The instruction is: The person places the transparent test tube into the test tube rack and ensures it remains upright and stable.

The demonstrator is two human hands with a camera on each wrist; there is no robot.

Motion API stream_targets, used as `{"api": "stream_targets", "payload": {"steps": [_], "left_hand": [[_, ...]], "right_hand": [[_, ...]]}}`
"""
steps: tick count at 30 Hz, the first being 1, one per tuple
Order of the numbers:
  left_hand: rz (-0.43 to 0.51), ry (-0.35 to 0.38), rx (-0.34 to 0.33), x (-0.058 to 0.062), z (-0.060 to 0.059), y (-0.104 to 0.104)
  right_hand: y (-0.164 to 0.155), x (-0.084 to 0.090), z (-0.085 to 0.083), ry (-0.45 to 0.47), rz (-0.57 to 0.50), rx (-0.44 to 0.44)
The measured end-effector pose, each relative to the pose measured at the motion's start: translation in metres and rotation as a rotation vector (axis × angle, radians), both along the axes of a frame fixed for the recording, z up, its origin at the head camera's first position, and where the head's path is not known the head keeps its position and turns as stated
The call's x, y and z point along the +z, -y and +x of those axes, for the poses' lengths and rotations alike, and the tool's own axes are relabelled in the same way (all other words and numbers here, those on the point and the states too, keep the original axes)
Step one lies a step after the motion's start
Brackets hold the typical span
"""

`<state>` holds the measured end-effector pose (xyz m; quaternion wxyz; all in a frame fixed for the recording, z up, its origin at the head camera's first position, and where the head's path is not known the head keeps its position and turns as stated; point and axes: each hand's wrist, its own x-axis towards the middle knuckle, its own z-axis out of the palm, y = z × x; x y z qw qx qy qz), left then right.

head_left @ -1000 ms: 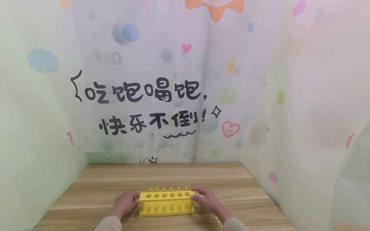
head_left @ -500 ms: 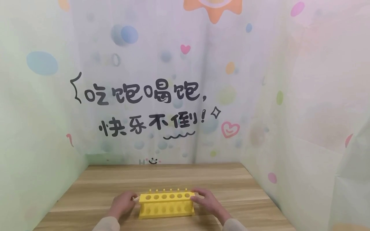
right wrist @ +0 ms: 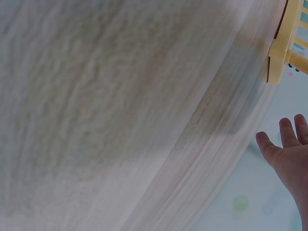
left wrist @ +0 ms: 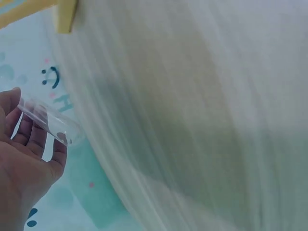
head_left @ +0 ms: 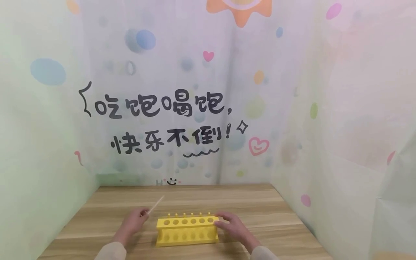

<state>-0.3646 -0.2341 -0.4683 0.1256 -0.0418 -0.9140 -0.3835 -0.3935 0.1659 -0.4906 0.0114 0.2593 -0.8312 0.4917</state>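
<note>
Left hand: the left hand (head_left: 133, 224) holds a clear, slender glass test tube (head_left: 156, 204) — fingers curled round its lower end, the tube slanting up and away toward one o'clock; the left wrist view shows the tube (left wrist: 50, 122) lying across the curled fingers (left wrist: 36, 139).
Test tube: lifted above the table, just beside the rack's left end at about ten o'clock from it, apart from the rack.
Right hand: the right hand (head_left: 232, 226) rests against the right end of the yellow plastic test-tube rack (head_left: 187, 230); the fingers lie nearly straight along its top edge, not wrapped round it. In the right wrist view the fingers (right wrist: 287, 144) are spread and relaxed, and the rack's end (right wrist: 281, 43) appears at one o'clock.
Rack: upright on the pale wood-grain table (head_left: 107, 213), near its front edge at six o'clock; one row of six round holes across the top, small pegs along the back edge — every hole stands without a tube.
Sleeves: light-coloured cuffs at both wrists.
Surround: a printed translucent backdrop (head_left: 162, 115) with black characters, hearts, dots and an orange sun rises at twelve o'clock and closes both sides.
</note>
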Motion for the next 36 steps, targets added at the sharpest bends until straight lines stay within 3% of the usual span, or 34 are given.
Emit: {"api": "stream_targets", "payload": {"steps": [5,8,14,20,29,36], "left_hand": [[0.129,-0.039,-0.007,0.013,-0.001,0.005],[0.14,-0.085,-0.003,0.02,-0.003,0.008],[0.186,-0.098,0.019,0.03,-0.004,0.006],[0.265,-0.112,0.019,0.04,-0.005,-0.004],[0.455,-0.138,0.002,0.05,-0.005,-0.022],[0.499,-0.144,-0.021,0.052,-0.003,-0.037]], "right_hand": [[0.002,0.001,-0.001,0.0,0.022,-0.017],[0.003,0.004,0.0,-0.007,0.023,-0.018],[0.004,0.006,0.0,0.021,-0.007,0.006],[0.001,0.006,0.003,0.031,0.0,-0.006],[0.0,0.004,0.001,0.022,0.006,-0.009],[0.003,0.002,0.003,0.034,-0.005,-0.005]]}}
